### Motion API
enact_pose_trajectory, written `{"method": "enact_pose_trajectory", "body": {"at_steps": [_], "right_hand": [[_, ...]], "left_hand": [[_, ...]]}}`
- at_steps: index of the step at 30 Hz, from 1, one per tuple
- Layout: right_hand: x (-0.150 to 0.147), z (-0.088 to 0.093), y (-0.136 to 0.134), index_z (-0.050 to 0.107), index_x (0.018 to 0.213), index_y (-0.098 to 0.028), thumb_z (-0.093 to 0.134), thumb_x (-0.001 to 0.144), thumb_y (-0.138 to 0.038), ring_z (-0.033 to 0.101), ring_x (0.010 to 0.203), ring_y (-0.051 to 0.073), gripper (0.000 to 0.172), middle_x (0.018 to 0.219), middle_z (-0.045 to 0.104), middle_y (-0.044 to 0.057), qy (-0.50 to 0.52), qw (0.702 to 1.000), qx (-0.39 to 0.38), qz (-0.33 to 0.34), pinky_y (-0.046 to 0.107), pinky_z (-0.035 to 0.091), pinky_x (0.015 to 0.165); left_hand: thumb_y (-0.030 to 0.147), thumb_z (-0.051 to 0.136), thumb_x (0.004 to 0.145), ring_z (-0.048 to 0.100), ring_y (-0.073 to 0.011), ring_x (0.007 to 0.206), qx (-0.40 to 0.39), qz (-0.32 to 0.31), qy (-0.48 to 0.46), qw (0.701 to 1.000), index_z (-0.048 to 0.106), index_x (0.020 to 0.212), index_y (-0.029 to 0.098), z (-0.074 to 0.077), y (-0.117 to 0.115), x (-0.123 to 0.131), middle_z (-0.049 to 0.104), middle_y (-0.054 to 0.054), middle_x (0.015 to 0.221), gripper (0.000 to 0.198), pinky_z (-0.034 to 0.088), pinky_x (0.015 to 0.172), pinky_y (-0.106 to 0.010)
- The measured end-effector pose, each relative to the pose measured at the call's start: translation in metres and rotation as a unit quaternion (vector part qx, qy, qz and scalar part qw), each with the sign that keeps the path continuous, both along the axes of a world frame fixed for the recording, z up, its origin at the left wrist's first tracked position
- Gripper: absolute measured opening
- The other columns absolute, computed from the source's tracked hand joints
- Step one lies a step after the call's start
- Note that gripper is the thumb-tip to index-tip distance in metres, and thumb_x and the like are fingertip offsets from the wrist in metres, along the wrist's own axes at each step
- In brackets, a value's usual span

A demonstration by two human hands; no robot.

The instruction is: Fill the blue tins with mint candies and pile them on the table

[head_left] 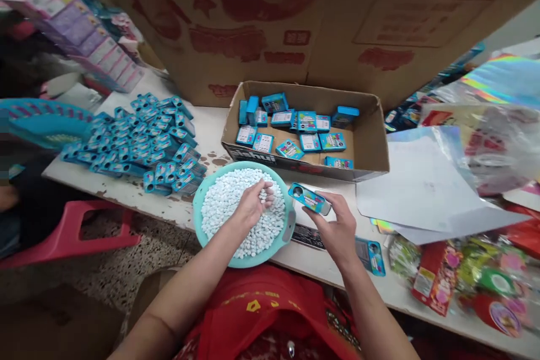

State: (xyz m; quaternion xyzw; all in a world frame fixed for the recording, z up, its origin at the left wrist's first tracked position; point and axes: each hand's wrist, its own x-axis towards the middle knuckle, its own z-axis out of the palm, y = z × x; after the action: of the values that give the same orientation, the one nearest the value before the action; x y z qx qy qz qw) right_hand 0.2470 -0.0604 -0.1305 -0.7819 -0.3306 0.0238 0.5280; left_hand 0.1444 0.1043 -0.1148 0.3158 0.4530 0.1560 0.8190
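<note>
My left hand (pixel 253 202) rests in a teal bowl (pixel 198 202) heaped with small white tablets (pixel 228 208), its fingers curled around a few of them. My right hand (pixel 335 225) grips a small blue box (pixel 309 198) by one end, just right of the bowl's rim, with the box's round opening facing up. Another blue box (pixel 371 256) lies flat on the table beside my right wrist.
A cardboard tray (pixel 367 146) behind the bowl holds several blue boxes. A big heap of blue boxes (pixel 143 143) lies at the left. White sheets (pixel 426 185) and colourful packets (pixel 464 275) cover the right. A large carton (pixel 261 17) stands behind. A pink stool (pixel 71 230) stands left.
</note>
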Motion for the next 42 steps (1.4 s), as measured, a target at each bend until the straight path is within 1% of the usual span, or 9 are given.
{"method": "enact_pose_trajectory", "body": {"at_steps": [13,18,23,27,30,33,36,39,42], "right_hand": [[-0.021,0.020,0.039,0.065,0.102,-0.026,0.063,0.079,-0.034,0.059,0.090,0.023,0.025,0.095,0.068,0.004,-0.077,0.992,-0.055,0.082,0.040,0.042,0.083],[-0.021,0.024,0.039,0.066,0.099,-0.025,0.069,0.074,-0.038,0.060,0.089,0.023,0.029,0.093,0.066,0.004,-0.003,0.998,-0.015,0.055,0.039,0.046,0.082],[-0.018,0.017,0.029,0.065,0.100,-0.023,0.072,0.069,-0.043,0.061,0.088,0.022,0.038,0.097,0.064,0.005,0.124,0.992,0.016,-0.005,0.039,0.049,0.082],[-0.030,0.012,0.032,0.066,0.097,-0.024,0.072,0.070,-0.043,0.060,0.090,0.024,0.034,0.095,0.065,0.006,0.116,0.992,0.019,0.038,0.041,0.049,0.083],[-0.045,0.012,0.036,0.064,0.100,-0.025,0.070,0.073,-0.042,0.061,0.090,0.023,0.033,0.097,0.065,0.006,0.133,0.986,0.037,0.093,0.040,0.051,0.082],[-0.047,0.013,0.022,0.056,0.117,-0.026,0.069,0.073,-0.041,0.059,0.102,0.025,0.049,0.114,0.060,0.008,0.146,0.988,0.045,0.039,0.044,0.050,0.088],[-0.028,0.007,-0.021,0.051,0.123,-0.023,0.069,0.073,-0.041,0.055,0.110,0.026,0.056,0.124,0.053,0.010,0.115,0.984,0.050,-0.128,0.047,0.045,0.095],[-0.006,-0.010,-0.082,0.049,0.124,-0.018,0.064,0.076,-0.045,0.053,0.111,0.028,0.057,0.123,0.051,0.014,0.068,0.942,0.009,-0.328,0.049,0.042,0.095],[-0.001,-0.039,-0.132,0.049,0.121,-0.011,0.060,0.072,-0.059,0.047,0.115,0.034,0.069,0.120,0.051,0.019,0.042,0.914,-0.068,-0.399,0.055,0.036,0.096]], "left_hand": [[0.039,0.065,0.077,0.041,-0.0050,0.044,-0.063,0.052,-0.040,0.996,0.061,0.073,0.011,0.004,0.004,-0.005,0.051,-0.001,0.062,0.028,0.022,0.037,-0.017],[0.034,0.065,0.075,0.051,-0.0108,0.058,0.095,-0.028,-0.012,0.995,0.067,0.076,0.015,0.004,0.012,-0.017,0.059,-0.004,0.072,0.019,0.037,0.050,-0.020],[0.021,0.068,0.068,0.053,-0.0263,0.105,0.423,-0.180,0.070,0.885,0.072,0.084,0.024,0.016,0.018,-0.035,0.066,-0.007,0.098,0.016,0.036,0.098,-0.038],[0.014,0.063,0.070,0.048,-0.0255,0.117,0.533,-0.292,0.007,0.794,0.059,0.120,0.030,0.043,0.014,-0.038,0.058,-0.005,0.126,0.053,0.032,0.104,-0.040],[0.008,0.059,0.071,0.054,-0.0250,0.108,0.574,-0.371,-0.035,0.729,0.063,0.112,0.030,0.057,0.014,-0.035,0.064,-0.005,0.112,0.047,0.036,0.098,-0.037],[0.013,0.068,0.068,0.055,-0.0259,0.102,0.570,-0.286,0.006,0.771,0.067,0.102,0.026,0.065,0.032,-0.039,0.065,-0.006,0.104,0.036,0.038,0.095,-0.035],[0.016,0.075,0.063,0.051,-0.0253,0.107,0.582,-0.078,0.112,0.801,0.062,0.103,0.024,0.074,0.074,-0.052,0.061,-0.006,0.104,0.042,0.034,0.100,-0.034],[0.014,0.072,0.067,0.040,-0.0263,0.122,0.647,0.069,0.216,0.728,0.050,0.115,0.023,0.072,0.134,-0.058,0.051,-0.006,0.122,0.053,0.025,0.108,-0.037],[0.009,0.067,0.068,0.032,-0.0346,0.130,0.642,0.035,0.335,0.689,0.043,0.115,0.020,0.043,0.186,-0.050,0.045,-0.008,0.130,0.055,0.022,0.109,-0.050]]}}
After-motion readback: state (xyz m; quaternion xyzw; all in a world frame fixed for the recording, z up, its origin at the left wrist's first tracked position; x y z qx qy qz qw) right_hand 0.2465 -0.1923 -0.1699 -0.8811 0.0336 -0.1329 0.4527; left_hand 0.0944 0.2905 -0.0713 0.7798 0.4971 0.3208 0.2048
